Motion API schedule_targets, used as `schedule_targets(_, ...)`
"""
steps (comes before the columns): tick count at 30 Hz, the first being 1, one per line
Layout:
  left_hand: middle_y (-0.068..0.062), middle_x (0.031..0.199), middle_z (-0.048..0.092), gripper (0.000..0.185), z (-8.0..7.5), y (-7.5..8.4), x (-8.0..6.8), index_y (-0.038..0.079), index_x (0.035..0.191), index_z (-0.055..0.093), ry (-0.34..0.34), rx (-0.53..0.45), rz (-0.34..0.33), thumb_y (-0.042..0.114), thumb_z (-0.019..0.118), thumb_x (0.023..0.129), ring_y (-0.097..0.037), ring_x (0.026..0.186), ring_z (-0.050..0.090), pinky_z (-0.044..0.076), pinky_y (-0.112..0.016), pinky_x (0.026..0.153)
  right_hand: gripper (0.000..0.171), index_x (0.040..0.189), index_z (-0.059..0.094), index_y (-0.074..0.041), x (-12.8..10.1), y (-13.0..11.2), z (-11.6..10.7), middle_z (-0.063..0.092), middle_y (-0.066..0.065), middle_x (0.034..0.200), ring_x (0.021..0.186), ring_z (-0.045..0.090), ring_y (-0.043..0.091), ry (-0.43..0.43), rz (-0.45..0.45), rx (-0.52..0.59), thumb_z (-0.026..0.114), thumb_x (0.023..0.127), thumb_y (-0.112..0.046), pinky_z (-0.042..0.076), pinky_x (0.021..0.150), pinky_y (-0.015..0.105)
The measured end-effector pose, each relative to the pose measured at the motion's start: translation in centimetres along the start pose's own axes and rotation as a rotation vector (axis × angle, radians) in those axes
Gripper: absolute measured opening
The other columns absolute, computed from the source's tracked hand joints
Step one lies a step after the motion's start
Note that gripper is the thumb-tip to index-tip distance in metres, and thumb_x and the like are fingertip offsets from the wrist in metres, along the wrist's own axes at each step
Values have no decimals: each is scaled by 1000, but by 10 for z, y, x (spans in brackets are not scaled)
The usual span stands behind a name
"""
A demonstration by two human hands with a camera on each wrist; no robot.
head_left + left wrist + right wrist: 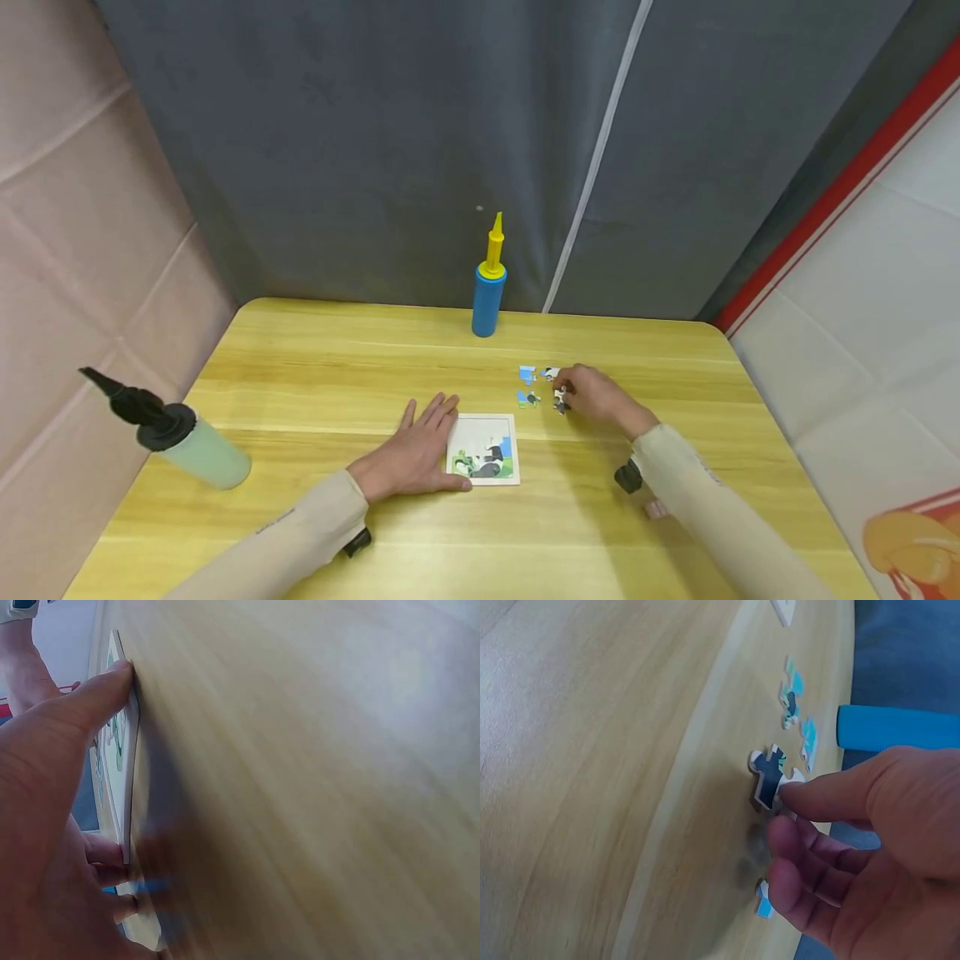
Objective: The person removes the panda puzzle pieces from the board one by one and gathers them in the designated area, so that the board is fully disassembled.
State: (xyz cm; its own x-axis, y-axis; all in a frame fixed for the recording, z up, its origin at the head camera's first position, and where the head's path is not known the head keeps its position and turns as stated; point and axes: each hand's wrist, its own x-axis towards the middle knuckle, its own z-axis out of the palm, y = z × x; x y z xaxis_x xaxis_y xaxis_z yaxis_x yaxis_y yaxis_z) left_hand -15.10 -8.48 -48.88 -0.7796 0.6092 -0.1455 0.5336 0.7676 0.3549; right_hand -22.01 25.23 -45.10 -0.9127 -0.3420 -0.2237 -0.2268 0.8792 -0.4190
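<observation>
Grey fabric hangs behind a pale yellow wooden tabletop, with a pinkish padded wall on the left and a white panel edged in red on the right. Near the front edge lies a small square white puzzle board with a partly filled cartoon picture. The left hand rests flat beside it, fingers straight and relaxed, its fingertips against the board's left edge; the left wrist view shows the thumb touching that edge, which looks like bracing, so the board does not slide.

Beyond the board and to the right, the right hand pinches a dark blue and white jigsaw piece between thumb and forefinger, tipping it up on edge off the wood, probably because a flat piece is easier to lift once one side is raised. Just beside it lie the other loose pieces: a light blue piece, a blue and green piece and a black and white piece, grouped close together within easy reach. One more small blue scrap of a piece shows under the curled fingers.

At the back edge stands a blue cylindrical hand pump with a yellow nozzle, upright and well apart from the work. On the left side lies a pale green bottle with a black pointed cap, on its side.
</observation>
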Motion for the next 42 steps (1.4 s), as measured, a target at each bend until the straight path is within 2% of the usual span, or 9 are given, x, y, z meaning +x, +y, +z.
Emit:
schedule_targets(7, -18, 179, 18, 120, 0, 1, 1, -5, 165, 30, -7, -2, -6, 76, 72, 86, -41, 167, 16, 14, -74, 131, 20, 119, 73, -2, 0, -5, 3, 72, 10, 106, 94, 64, 19, 40, 35, -45, 69, 100, -4, 61, 87, 41)
schedule_targets(12, -18, 180, 17, 121, 0, 0, 1, -4, 165, 30, -7, 4, -8, 76, 72, 86, -41, 168, 16, 14, -74, 132, 21, 119, 74, -1, -4, -12, -1, 71, 11, 107, 92, 64, 19, 74, 41, -42, 68, 99, -4, 61, 86, 40)
schedule_targets(14, -18, 180, 17, 120, 0, 0, 1, -4, 165, 30, -6, 11, -9, 77, 71, 86, -41, 168, 16, 14, -74, 132, 19, 116, 74, -1, -7, -18, -3, 72, 11, 106, 90, 64, 19, 76, 12, -49, 67, 99, -4, 61, 84, 39)
schedule_targets(19, -17, 180, 18, 120, -1, 1, 1, -4, 165, 31, 1, 15, -13, 76, 72, 86, -40, 167, 17, 15, -74, 131, 18, 114, 74, -2, -18, -40, 1, 73, 8, 103, 87, 61, 17, 54, -49, -29, 66, 98, -3, 56, 79, 34)
schedule_targets(23, -18, 179, 19, 121, 0, 1, 1, -4, 165, 30, 1, 6, -15, 76, 73, 85, -41, 167, 18, 15, -74, 132, 18, 113, 75, -4, -28, -59, 12, 69, 3, 99, 85, 57, 15, 38, -45, -6, 67, 96, -3, 51, 75, 30)
schedule_targets(28, -18, 179, 19, 121, 0, 1, 1, -4, 165, 30, 1, -1, -20, 76, 73, 85, -41, 167, 18, 15, -73, 132, 15, 110, 76, -8, -34, -78, 28, 64, -2, 92, 81, 55, 13, -3, -55, -1, 76, 95, -9, 48, 72, 28)
schedule_targets(35, -17, 180, 19, 119, -2, 1, 1, -4, 165, 30, -4, -10, -23, 74, 74, 86, -40, 167, 17, 14, -73, 132, 23, 113, 74, -8, -39, -87, 44, 59, -3, 89, 77, 52, 11, -54, -148, -21, 81, 93, -17, 44, 66, 25)
schedule_targets(42, -17, 179, 20, 119, -2, 3, 1, -4, 165, 31, -5, -9, -21, 74, 74, 85, -41, 167, 18, 15, -73, 132, 23, 107, 68, -9, -38, -90, 52, 56, -3, 87, 73, 51, 12, -50, -153, -42, 83, 92, -18, 41, 61, 24)
